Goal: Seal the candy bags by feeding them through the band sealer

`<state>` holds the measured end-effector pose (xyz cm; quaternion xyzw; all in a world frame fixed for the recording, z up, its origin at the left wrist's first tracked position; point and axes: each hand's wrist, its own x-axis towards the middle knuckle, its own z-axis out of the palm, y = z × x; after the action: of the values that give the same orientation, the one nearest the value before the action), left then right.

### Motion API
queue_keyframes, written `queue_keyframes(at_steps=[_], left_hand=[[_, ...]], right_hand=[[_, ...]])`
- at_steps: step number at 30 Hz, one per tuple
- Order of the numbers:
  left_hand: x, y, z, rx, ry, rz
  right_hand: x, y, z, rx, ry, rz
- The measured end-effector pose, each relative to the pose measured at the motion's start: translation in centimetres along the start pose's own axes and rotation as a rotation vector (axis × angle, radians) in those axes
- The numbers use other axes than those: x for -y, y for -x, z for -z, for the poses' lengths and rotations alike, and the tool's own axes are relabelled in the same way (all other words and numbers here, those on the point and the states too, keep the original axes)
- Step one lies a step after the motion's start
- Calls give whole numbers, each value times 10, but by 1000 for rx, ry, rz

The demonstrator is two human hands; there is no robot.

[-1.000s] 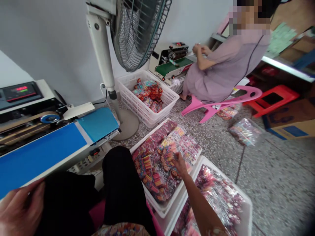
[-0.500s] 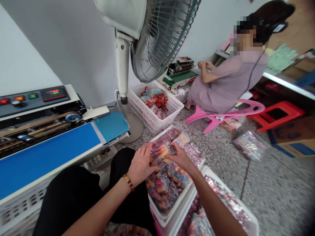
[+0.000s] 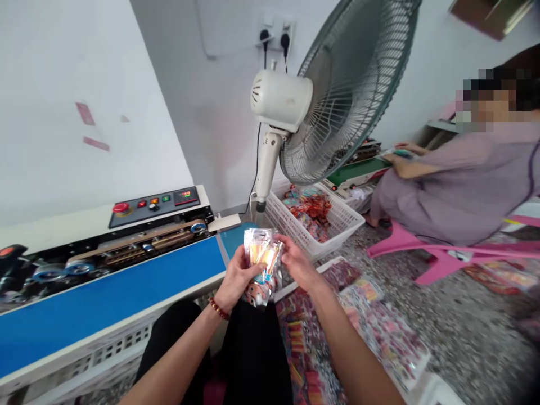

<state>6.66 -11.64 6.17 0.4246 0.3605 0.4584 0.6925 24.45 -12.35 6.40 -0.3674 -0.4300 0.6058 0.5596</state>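
Observation:
Both hands hold up a clear plastic packet of colourful sweets [image 3: 264,264] in front of me, just right of the end of the blue conveyor belt [image 3: 105,295]. My left hand [image 3: 240,277], with a bead bracelet at the wrist, grips the packet's left side from below. My right hand [image 3: 297,261] pinches its upper right edge. Below them lies a white tray [image 3: 415,371] filled with more such packets.
A sealing machine with a control panel [image 3: 158,201] stands at the left. A standing fan [image 3: 333,95] rises ahead. A white basket [image 3: 320,216] of red packets sits behind it. Another person in a lilac dress [image 3: 468,188] sits on a pink chair at the right.
Both hands have lifted a packet out of the tray up to chest height. The camera has tilted upward, so the fan head and wall sockets now show.

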Motion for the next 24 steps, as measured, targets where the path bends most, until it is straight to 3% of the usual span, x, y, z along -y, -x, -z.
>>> queue_keyframes(at_steps=[4, 10, 14, 24], left_hand=[[-4, -15, 11, -26, -76, -110], [7, -46, 39, -195, -337, -265], [2, -58, 48, -209, -258, -247], [10, -65, 48, -402, -29, -247]], right_hand=[[-24, -14, -19, 75, -24, -38], [-32, -47, -29, -32, 37, -42], [-40, -67, -27, -104, 119, -1], [-63, -92, -31, -193, -4, -57]])
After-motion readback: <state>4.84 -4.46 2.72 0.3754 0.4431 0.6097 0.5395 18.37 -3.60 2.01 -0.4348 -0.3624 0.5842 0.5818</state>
